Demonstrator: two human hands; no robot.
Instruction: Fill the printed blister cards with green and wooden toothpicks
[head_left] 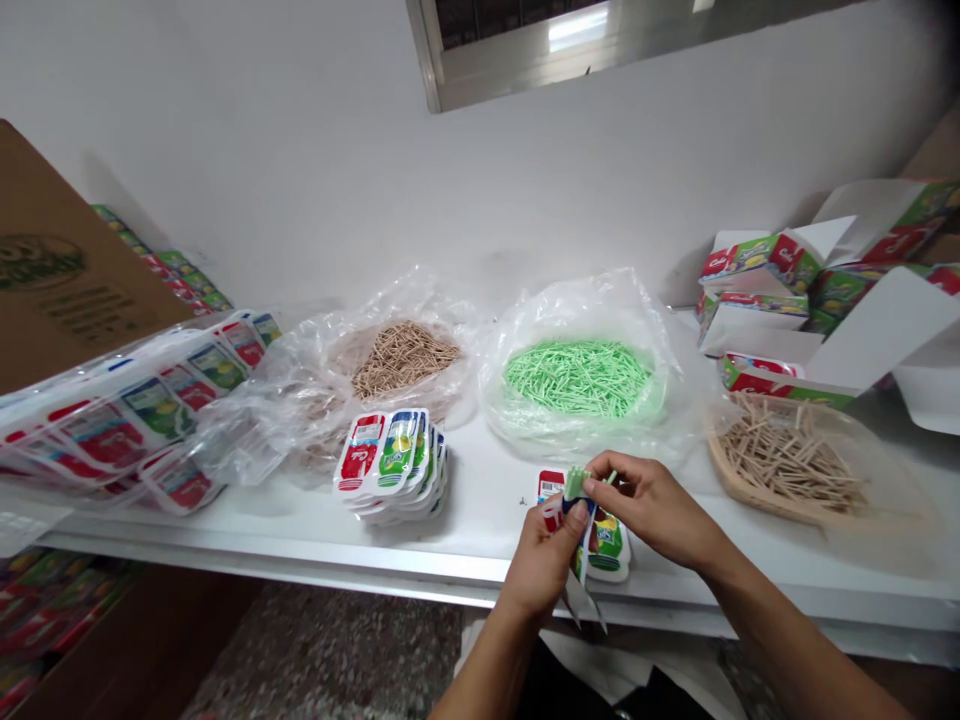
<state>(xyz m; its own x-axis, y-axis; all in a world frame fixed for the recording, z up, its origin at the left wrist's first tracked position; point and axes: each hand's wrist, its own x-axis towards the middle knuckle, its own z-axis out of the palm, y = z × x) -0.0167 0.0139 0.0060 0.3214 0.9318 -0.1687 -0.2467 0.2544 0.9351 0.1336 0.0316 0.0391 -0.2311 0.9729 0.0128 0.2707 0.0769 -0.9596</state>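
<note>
My left hand (547,555) is closed around a small printed packet (583,550) over the table's front edge. A bunch of pale green sticks (576,482) stands up out of the packet's top. My right hand (652,505) pinches at these sticks, and a single green stick (612,478) shows by its fingers. Below and behind the hands lie red and green printed packets (609,550), partly covered. Past the hands, a clear plastic bag (517,425) lies open around a heap of green sticks (577,376).
Left of my hands is a stack of printed packets (390,460). Behind it, brown sticks (405,355) fill another clear bag. More brown sticks (795,455) lie in a shallow container at right, near open printed boxes (765,290). Bagged packets (150,410) and a cardboard box (75,270) stand far left.
</note>
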